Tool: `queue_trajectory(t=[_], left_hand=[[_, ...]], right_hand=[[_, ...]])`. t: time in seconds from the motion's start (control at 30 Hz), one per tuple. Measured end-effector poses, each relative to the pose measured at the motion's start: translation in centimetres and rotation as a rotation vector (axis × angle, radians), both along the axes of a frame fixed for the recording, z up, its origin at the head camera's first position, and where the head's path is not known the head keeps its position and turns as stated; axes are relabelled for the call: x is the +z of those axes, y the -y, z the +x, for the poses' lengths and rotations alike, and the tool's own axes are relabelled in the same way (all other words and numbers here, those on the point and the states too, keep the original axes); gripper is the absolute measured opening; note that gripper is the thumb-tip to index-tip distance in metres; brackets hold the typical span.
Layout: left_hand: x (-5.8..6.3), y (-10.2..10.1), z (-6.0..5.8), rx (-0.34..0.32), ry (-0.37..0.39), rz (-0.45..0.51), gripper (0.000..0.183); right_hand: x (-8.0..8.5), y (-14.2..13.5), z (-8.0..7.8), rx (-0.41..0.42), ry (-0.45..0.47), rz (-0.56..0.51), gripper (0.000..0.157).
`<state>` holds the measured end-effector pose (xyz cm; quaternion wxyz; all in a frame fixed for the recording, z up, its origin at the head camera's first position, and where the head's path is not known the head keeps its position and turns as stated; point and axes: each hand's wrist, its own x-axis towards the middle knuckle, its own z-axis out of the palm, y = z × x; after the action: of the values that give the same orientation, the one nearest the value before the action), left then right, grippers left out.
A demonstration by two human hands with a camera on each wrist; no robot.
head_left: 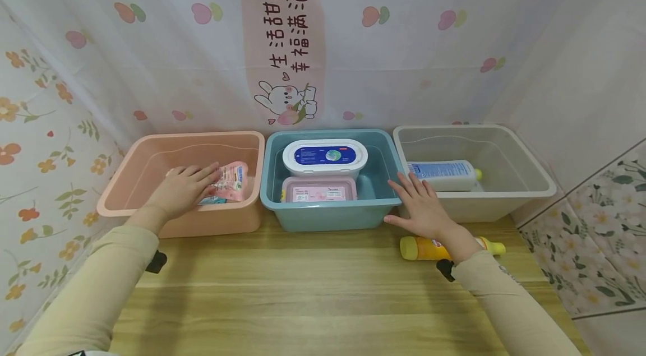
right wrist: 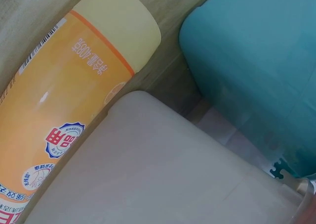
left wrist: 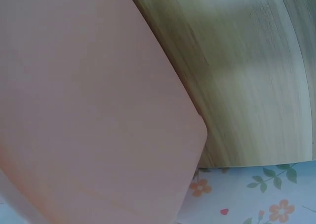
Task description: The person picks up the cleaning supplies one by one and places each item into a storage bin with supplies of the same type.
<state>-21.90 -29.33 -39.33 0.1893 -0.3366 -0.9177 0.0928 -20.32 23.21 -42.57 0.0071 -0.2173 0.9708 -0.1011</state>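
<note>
In the head view, my left hand (head_left: 180, 190) reaches over the pink bin (head_left: 212, 227), palm down with fingers extended. Its fingertips are right at a pink packet (head_left: 234, 179) that stands inside, and its palm hides part of the bin's contents. Below the packet a blue item (head_left: 212, 200) shows a little. My right hand (head_left: 421, 207), fingers spread, holds nothing and lies over the front rims where the blue bin (head_left: 328, 220) meets the pale grey bin (head_left: 504, 195). Beneath that wrist a yellow-orange bottle (right wrist: 64, 100) lies on its side, its middle partly hidden in the head view.
Inside the blue bin are a white oval-lidded box (head_left: 325, 156) and a pink box of wipes (head_left: 319, 189). A white bottle (head_left: 444, 175) lies in the grey bin. All three bins stand in a row on the wooden table (head_left: 303, 289), against a printed curtain (head_left: 404, 64).
</note>
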Motion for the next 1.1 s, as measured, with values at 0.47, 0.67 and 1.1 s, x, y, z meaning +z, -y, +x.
queue_trajectory(t=[0.47, 0.67, 1.1], left_hand=[[-1.0, 0.2, -0.3, -0.025, -0.012, 0.007, 0.044], [-1.3, 0.1, -0.4, -0.033, -0.028, 0.042, 0.036], [-0.6, -0.2, -0.4, -0.028, -0.077, 0.177, 0.066]], right_hand=[[-0.2, 0.1, 0.2, 0.015, -0.056, -0.047, 0.085], [-0.1, 0.1, 0.1, 0.005, -0.027, -0.015, 0.084], [-0.1, 0.0, 0.1, 0.012, -0.041, -0.016, 0.083]])
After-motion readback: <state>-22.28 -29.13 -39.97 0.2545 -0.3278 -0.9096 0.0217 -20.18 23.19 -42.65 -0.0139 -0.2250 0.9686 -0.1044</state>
